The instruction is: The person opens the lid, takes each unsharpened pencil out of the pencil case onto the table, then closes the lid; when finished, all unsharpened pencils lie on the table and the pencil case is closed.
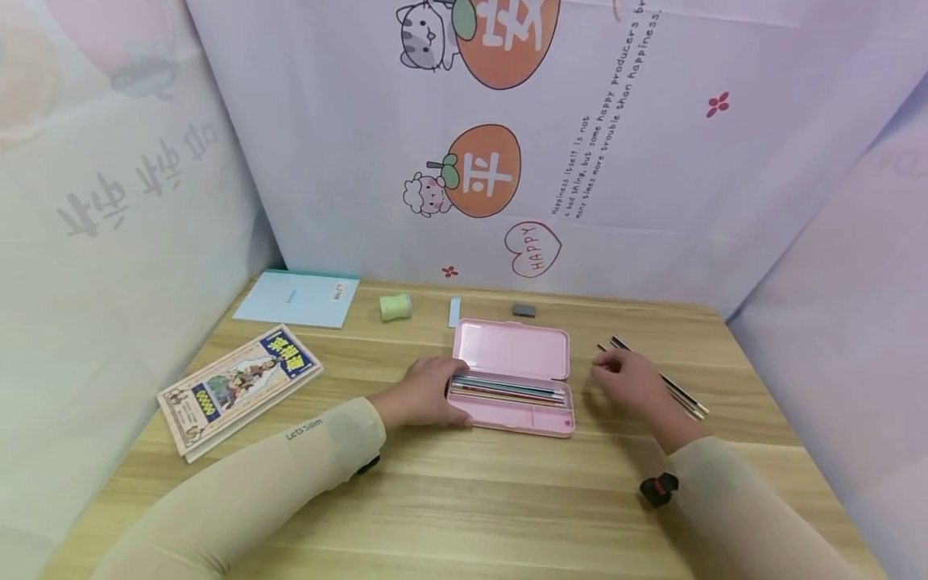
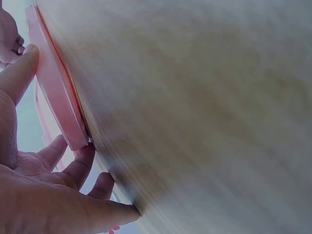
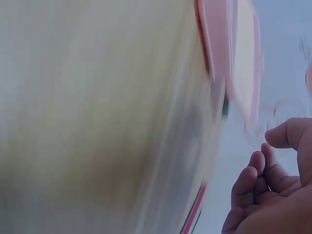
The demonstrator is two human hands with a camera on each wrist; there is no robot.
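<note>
A pink pencil case point(image 1: 515, 416) lies with its lid point(image 1: 515, 349) raised at the back, and several pencils point(image 1: 507, 392) fill its long compartment. My left hand point(image 1: 424, 392) holds the case's left end, thumb at the front and fingers toward the hinge side. The left wrist view shows that thumb against the case's pink wall point(image 2: 56, 87). To the right of the case, my right hand point(image 1: 632, 387) hovers near loose dark pencils point(image 1: 677, 391), partly covering them. Its fingers are loosely bent, with nothing between thumb and forefinger in the right wrist view.
Behind the case are a dark grey eraser point(image 1: 524, 310), a light blue strip point(image 1: 454, 312) and a light green cylinder point(image 1: 395, 307). Farther left lie a pale blue notebook point(image 1: 293, 300) and a thick illustrated book point(image 1: 239, 387). Printed cloth walls point(image 1: 623, 242) surround the table.
</note>
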